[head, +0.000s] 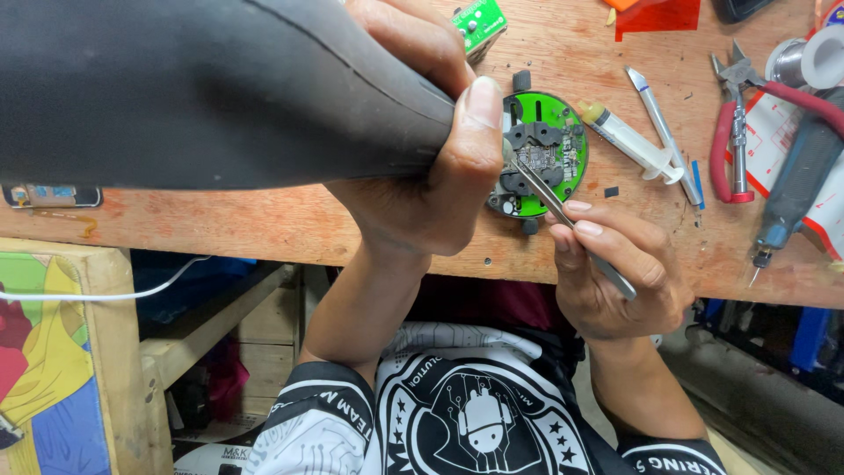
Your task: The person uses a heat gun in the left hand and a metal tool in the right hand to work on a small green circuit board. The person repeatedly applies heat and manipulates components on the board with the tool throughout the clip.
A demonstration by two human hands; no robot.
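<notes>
A scuffed wooden desk (264, 224) filled the upper part of the view, seen from above, with dim floor, wooden boards and a colourful painted panel (48, 352) below its front edge. The person's black-and-white printed shirt showed at the bottom.

Near the desk's front edge sat a round green circuit board (563, 145) held by small black clamps. The left hand (431, 167) was wrapped tightly around the thick black handle of a large tool (202, 88), whose end pointed at the board. The right hand (615, 273) pinched metal tweezers (563, 215) between thumb and fingers (589, 230), their tips touching the middle of the board.

Just to the right of the board lay a plastic syringe (626, 139) with a yellowish tip, a slim silver pen-like tool (664, 132), red-handled pliers (734, 132) and a blue-grey powered hand tool (796, 189). A roll of white tape (822, 57) sat at the far right corner. A second small green board (479, 22) lay at the top, and an orange transparent sheet (655, 16) beside it.
</notes>
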